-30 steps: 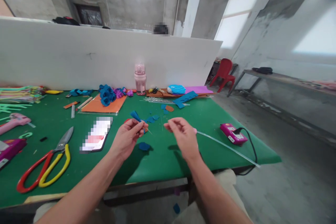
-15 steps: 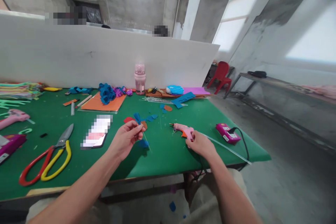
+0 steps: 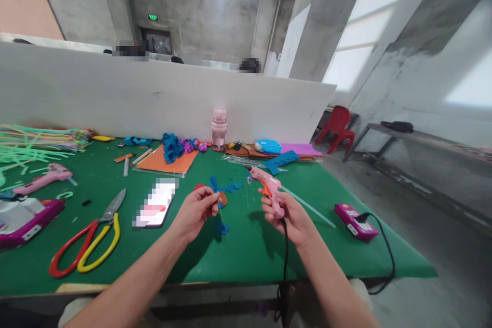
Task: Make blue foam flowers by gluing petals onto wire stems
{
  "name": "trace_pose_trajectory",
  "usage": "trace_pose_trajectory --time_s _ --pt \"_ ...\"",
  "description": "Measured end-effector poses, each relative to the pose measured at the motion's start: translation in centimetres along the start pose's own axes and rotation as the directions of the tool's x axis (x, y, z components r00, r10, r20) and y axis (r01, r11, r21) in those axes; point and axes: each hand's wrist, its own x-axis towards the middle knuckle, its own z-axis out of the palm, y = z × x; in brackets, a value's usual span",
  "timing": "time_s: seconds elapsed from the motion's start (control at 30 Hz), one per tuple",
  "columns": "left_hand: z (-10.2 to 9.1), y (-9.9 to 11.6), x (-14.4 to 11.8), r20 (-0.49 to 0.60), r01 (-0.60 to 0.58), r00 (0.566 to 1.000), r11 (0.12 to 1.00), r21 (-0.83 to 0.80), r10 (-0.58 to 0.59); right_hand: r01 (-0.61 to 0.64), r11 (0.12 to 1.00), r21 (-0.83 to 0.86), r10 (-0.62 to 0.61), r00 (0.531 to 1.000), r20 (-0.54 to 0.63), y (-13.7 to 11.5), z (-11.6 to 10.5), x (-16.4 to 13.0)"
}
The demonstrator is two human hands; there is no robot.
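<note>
My left hand (image 3: 200, 210) pinches a small blue felt flower (image 3: 214, 183) on a thin stem that slants down below the fingers. In my right hand (image 3: 286, 215) is a pink hot glue gun (image 3: 269, 184), lifted off the table, its nozzle pointing up and left toward the flower but apart from it. A clear glue stick (image 3: 309, 207) sticks out of the gun's back, and a black cord hangs from the handle. Blue felt pieces (image 3: 233, 186) and a brown felt piece (image 3: 223, 198) lie just behind and beside my left hand.
Red-and-yellow-handled scissors (image 3: 92, 238) and a phone (image 3: 157, 205) lie to the left. Another pink glue gun (image 3: 48, 179) is further left. A purple power strip (image 3: 355, 221) sits at right. A pink bottle (image 3: 219, 130) stands against the white partition (image 3: 172, 87).
My right hand has picked the glue gun up off the table and now grips its handle upright. My left hand still pinches the flower. The camera view has shifted.
</note>
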Motion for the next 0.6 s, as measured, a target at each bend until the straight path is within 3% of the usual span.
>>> trace_pose_trajectory --time_s 0.1,0.27,0.47,0.6 --pt "-0.3 0.0 0.2 -0.011 -0.009 1.000 1.000 -0.001 0.009 0.079 0.997 -0.014 -0.078 0.995 0.062 0.2 1.8 0.5" --pt "-0.4 -0.4 0.4 0.010 -0.009 1.000 1.000 0.001 0.009 0.260 0.924 -0.279 -0.241 0.965 0.101 1.2 3.4 -0.8" --pt "-0.6 -0.8 0.5 0.040 -0.035 0.999 0.999 -0.020 0.036 0.324 0.800 -0.505 -0.309 0.944 0.115 1.1 3.8 -1.6" --pt "-0.7 -0.9 0.5 0.035 -0.041 0.999 0.999 -0.017 0.042 0.330 0.724 -0.606 -0.282 0.943 0.177 0.9 3.7 -1.8"
